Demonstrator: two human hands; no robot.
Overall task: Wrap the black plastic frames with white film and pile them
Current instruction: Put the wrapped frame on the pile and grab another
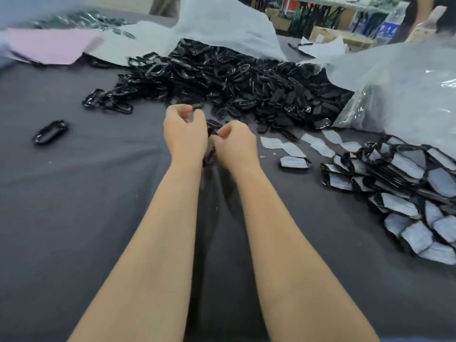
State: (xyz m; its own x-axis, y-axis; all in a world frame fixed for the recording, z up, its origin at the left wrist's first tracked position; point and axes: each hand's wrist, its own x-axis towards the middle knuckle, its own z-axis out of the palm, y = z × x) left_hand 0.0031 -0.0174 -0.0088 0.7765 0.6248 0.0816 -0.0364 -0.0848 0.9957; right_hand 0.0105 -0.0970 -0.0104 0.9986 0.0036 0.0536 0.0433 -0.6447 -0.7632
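- left hand [185,135]: fingers curled, over mid desk [86,193]; cannot tell what it pinches.
- right hand [235,144]: fingertips pinching a black frame [211,132], held between both hands.
- heap of bare frames [234,85]: just beyond the hands, spilling from a clear bag [394,82].
- pile of wrapped frames [407,191]: right side of desk.
- white film pieces [292,147]: in a row between heap and pile.
- loose frame [50,132]: alone, far left.
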